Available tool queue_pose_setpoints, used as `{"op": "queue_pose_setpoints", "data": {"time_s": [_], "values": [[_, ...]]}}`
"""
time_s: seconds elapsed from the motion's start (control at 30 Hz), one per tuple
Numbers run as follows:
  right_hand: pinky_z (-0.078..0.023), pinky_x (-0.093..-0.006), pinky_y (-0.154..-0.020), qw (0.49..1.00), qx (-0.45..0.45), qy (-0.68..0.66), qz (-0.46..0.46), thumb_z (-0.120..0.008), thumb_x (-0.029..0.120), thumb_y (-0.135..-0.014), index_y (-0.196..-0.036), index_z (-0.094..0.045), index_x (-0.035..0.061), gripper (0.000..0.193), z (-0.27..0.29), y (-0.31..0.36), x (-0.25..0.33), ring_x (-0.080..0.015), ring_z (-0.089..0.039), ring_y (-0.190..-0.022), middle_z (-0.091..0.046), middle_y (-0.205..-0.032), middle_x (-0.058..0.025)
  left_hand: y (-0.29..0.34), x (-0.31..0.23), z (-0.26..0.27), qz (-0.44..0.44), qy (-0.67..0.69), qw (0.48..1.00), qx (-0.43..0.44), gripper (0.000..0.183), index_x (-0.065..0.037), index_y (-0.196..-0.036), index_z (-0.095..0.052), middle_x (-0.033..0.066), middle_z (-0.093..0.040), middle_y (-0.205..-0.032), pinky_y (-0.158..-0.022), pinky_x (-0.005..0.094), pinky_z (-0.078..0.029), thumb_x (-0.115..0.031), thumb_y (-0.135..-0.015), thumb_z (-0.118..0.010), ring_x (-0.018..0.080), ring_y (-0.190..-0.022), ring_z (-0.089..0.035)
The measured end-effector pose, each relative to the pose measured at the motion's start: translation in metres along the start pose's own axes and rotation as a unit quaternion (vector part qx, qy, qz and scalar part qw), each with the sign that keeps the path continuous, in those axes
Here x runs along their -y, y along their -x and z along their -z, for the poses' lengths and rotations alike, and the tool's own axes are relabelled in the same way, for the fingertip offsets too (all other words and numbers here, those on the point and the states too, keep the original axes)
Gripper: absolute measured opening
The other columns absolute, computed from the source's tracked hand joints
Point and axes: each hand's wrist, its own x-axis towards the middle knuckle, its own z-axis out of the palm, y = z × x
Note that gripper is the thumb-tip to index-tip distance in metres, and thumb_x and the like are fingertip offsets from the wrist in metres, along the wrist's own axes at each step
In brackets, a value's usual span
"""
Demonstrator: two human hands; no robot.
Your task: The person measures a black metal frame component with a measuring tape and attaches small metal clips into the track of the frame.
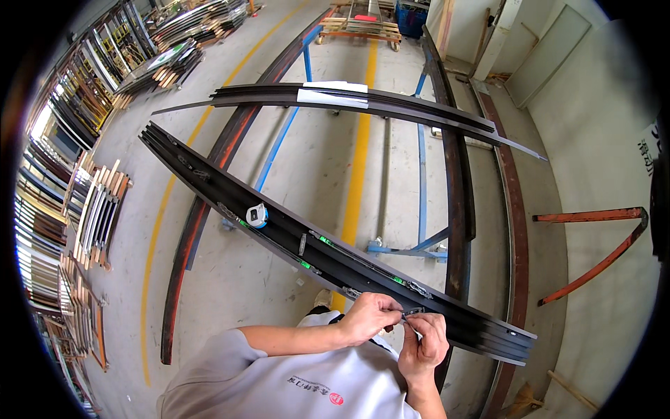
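Note:
My left hand (370, 318) and my right hand (427, 341) meet over the near side of a long black metal profile (279, 223). Both are closed in a pinch at a small dark fitting (414, 311), mostly covered by the fingertips. The profile lies slantwise across the stand, from far left to near right. Along its channel are similar dark fittings (417, 288) and small bright green pieces (321, 239). A white and blue tape measure (257, 216) rests on it, left of my hands. A short dark piece (302, 244) sits crosswise in the channel.
Two dark rails (234, 136) (457, 181) on a blue frame (307, 63) bear the profile. Farther off, more black profiles (265, 95) lie across them with white paper (333, 93) on top. Stacked profiles (91, 216) line the left. An orange bracket (593, 217) stands out at right.

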Motion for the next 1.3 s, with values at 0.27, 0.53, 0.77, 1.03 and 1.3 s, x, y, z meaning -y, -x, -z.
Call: {"op": "queue_pose_setpoints", "data": {"time_s": [0.27,0.53,0.77,1.03,1.3], "values": [[-0.052,-0.0389,-0.075,0.999,-0.036,-0.014,0.001,-0.077,-0.010,-0.074,-0.088,-0.068,0.0027,0.021,-0.004,-0.001,-0.004,-0.0294,-0.063,-0.082,-0.068,-0.089,-0.0110,-0.005,0.001,-0.006,0.019,0.078,0.997,0.007,0.009,0.006,-0.099,-0.071,0.0082,-0.071,-0.084,-0.067,0.0277,-0.055,0.001,-0.096,-0.064,0.0137,-0.072,-0.066],[-0.052,-0.0396,-0.074,0.997,-0.062,0.030,0.039,-0.077,-0.010,-0.074,-0.095,-0.066,0.0026,0.027,-0.011,-0.005,-0.007,-0.0299,-0.061,-0.079,-0.066,-0.086,-0.0113,-0.010,-0.004,-0.007,0.020,0.068,0.997,0.010,0.011,0.007,-0.102,-0.071,0.0101,-0.072,-0.087,-0.070,0.0281,-0.057,-0.002,-0.097,-0.066,0.0146,-0.075,-0.068],[-0.052,-0.0379,-0.071,0.994,-0.097,-0.053,-0.007,-0.080,-0.010,-0.073,-0.097,-0.065,0.0027,0.031,-0.012,0.005,-0.019,-0.0289,-0.064,-0.078,-0.068,-0.085,-0.0111,-0.012,-0.008,-0.010,0.015,0.059,0.998,0.007,0.012,0.008,-0.102,-0.071,0.0099,-0.072,-0.086,-0.070,0.0272,-0.056,-0.001,-0.096,-0.066,0.0137,-0.076,-0.068],[-0.052,-0.0375,-0.073,0.996,-0.071,0.011,0.049,-0.076,-0.012,-0.076,-0.097,-0.066,0.0017,0.028,-0.008,-0.004,-0.013,-0.0293,-0.063,-0.082,-0.068,-0.090,-0.0122,-0.011,-0.013,-0.014,0.025,0.070,0.997,-0.018,0.015,0.009,-0.104,-0.073,0.0090,-0.072,-0.086,-0.068,0.0269,-0.052,-0.002,-0.093,-0.070,0.0127,-0.075,-0.065],[-0.052,-0.0378,-0.073,0.994,-0.094,-0.039,0.036,-0.076,-0.013,-0.072,-0.094,-0.065,0.0022,0.029,-0.009,0.002,-0.015,-0.0298,-0.063,-0.082,-0.068,-0.090,-0.0127,-0.010,-0.010,-0.015,0.012,0.068,0.998,-0.013,0.017,0.009,-0.107,-0.073,0.0094,-0.074,-0.090,-0.073,0.0263,-0.055,0.000,-0.093,-0.070,0.0122,-0.079,-0.067]]}}
